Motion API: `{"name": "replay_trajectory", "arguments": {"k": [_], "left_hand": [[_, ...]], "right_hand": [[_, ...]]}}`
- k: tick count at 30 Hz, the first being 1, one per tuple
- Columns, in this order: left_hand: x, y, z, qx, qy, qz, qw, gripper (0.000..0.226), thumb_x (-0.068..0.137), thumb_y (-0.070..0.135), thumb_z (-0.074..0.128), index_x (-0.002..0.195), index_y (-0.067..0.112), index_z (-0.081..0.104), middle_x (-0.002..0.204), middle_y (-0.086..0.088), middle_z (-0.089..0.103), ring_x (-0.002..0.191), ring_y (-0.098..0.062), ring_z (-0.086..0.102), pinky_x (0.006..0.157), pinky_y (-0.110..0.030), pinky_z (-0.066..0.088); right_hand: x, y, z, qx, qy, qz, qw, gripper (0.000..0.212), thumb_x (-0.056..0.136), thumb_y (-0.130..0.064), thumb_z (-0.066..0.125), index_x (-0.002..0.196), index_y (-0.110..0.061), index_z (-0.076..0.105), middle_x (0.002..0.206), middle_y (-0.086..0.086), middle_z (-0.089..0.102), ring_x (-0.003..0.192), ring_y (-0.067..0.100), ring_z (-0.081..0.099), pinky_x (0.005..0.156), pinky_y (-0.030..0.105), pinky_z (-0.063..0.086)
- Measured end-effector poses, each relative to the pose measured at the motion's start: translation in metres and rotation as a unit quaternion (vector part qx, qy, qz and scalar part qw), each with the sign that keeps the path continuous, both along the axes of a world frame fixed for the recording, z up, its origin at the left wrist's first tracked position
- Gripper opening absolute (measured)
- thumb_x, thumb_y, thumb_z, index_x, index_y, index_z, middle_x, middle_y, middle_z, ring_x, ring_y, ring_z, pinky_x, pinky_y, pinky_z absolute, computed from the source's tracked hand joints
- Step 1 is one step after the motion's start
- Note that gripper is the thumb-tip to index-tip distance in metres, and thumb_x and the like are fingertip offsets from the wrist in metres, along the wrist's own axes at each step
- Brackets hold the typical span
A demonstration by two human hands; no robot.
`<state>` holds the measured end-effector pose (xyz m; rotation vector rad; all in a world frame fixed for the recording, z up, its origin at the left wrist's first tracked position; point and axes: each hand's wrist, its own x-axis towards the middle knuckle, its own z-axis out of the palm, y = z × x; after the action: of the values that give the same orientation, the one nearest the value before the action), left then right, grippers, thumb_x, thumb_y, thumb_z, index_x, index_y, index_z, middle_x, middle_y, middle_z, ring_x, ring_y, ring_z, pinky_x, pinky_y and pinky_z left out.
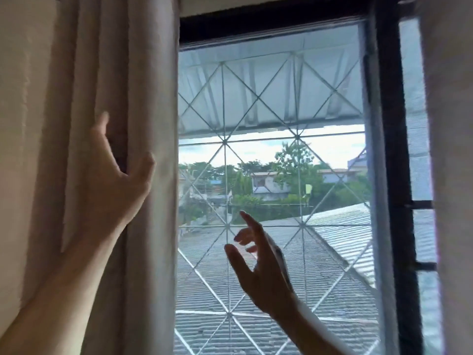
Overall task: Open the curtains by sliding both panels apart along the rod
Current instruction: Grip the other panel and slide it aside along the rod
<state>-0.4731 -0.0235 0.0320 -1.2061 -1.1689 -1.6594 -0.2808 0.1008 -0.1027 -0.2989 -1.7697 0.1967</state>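
The left curtain panel [151, 98], beige and bunched into thick folds, hangs at the left of the window. My left hand [115, 175] lies against its folds, thumb up and fingers tucked into a fold, gripping the cloth. The right curtain panel [450, 124] hangs at the far right edge, well apart from the left one. My right hand [258, 262] is raised in the gap in front of the glass, fingers spread, holding nothing and touching neither panel. The rod is out of view above.
A dark window frame post [391, 149] stands right of centre. Behind the glass a white diamond-pattern grille [225, 142] covers the window, with corrugated roofs and trees outside. A pale wall [15, 124] borders the left curtain.
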Motion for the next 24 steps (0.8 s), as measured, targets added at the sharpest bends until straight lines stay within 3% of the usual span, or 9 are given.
{"name": "replay_trajectory", "arguments": {"k": [2,5,8,10,12,17,21,24], "left_hand": [[0.038,0.003,0.007,0.024,0.023,-0.011,0.999,0.076,0.082,0.047,0.057,0.142,0.007,0.033,0.126,-0.025,0.054,0.118,-0.037,0.054,0.096,-0.057,0.045],[0.100,0.021,0.014,0.030,0.115,-0.051,0.992,0.086,0.081,0.050,0.053,0.130,-0.017,0.032,0.116,-0.034,0.048,0.130,-0.035,0.035,0.112,-0.057,0.027],[0.158,0.049,0.006,0.066,0.063,-0.057,0.994,0.073,0.090,0.046,0.053,0.142,-0.001,0.035,0.125,-0.006,0.049,0.121,-0.031,0.043,0.105,-0.055,0.035],[0.192,0.071,-0.002,0.071,0.064,-0.072,0.993,0.068,0.089,0.032,0.057,0.142,-0.004,0.035,0.121,-0.020,0.051,0.113,-0.033,0.046,0.101,-0.052,0.036],[0.234,0.086,-0.001,0.064,0.067,-0.106,0.990,0.069,0.088,0.031,0.058,0.142,-0.005,0.035,0.121,-0.027,0.050,0.113,-0.036,0.048,0.101,-0.052,0.037],[0.323,0.120,-0.005,0.038,0.057,-0.169,0.983,0.070,0.089,0.036,0.058,0.145,0.001,0.035,0.127,-0.019,0.053,0.119,-0.029,0.046,0.108,-0.047,0.033],[0.382,0.143,-0.011,0.009,0.046,-0.223,0.974,0.074,0.086,0.044,0.057,0.145,0.005,0.035,0.127,-0.014,0.053,0.118,-0.025,0.045,0.103,-0.047,0.039],[0.416,0.159,-0.014,-0.022,0.045,-0.249,0.967,0.082,0.082,0.052,0.055,0.147,0.009,0.031,0.132,-0.014,0.048,0.122,-0.021,0.039,0.106,-0.037,0.033]], "right_hand": [[0.046,0.006,0.005,0.013,0.015,-0.060,0.998,0.061,0.087,-0.045,0.057,0.140,-0.022,0.039,0.102,-0.003,0.065,0.097,0.009,0.059,0.083,0.034,0.051],[0.113,0.008,0.011,0.023,0.026,-0.144,0.989,0.060,0.088,-0.045,0.057,0.139,-0.019,0.040,0.108,0.000,0.064,0.103,0.011,0.056,0.089,0.035,0.048],[0.178,0.006,0.014,0.027,0.026,-0.230,0.973,0.061,0.088,-0.051,0.051,0.141,-0.024,0.036,0.121,0.003,0.059,0.113,0.016,0.052,0.096,0.042,0.046],[0.220,0.003,0.018,0.025,0.028,-0.280,0.959,0.062,0.088,-0.052,0.053,0.142,-0.028,0.033,0.133,0.001,0.051,0.123,0.013,0.044,0.102,0.044,0.043],[0.255,0.000,0.021,0.037,0.051,-0.326,0.943,0.064,0.086,-0.049,0.058,0.141,-0.027,0.035,0.136,0.002,0.047,0.125,0.014,0.041,0.103,0.045,0.041],[0.315,0.002,0.020,0.011,0.095,-0.404,0.910,0.075,0.081,-0.055,0.056,0.144,-0.024,0.029,0.142,0.011,0.038,0.128,0.023,0.036,0.105,0.046,0.036],[0.339,0.013,0.011,-0.024,0.094,-0.435,0.895,0.086,0.078,-0.057,0.063,0.145,-0.019,0.025,0.140,0.012,0.037,0.125,0.026,0.039,0.103,0.049,0.040],[0.344,0.022,0.004,-0.050,0.083,-0.465,0.880,0.092,0.075,-0.065,0.061,0.145,-0.019,0.023,0.139,0.011,0.038,0.124,0.026,0.040,0.100,0.049,0.044]]}}
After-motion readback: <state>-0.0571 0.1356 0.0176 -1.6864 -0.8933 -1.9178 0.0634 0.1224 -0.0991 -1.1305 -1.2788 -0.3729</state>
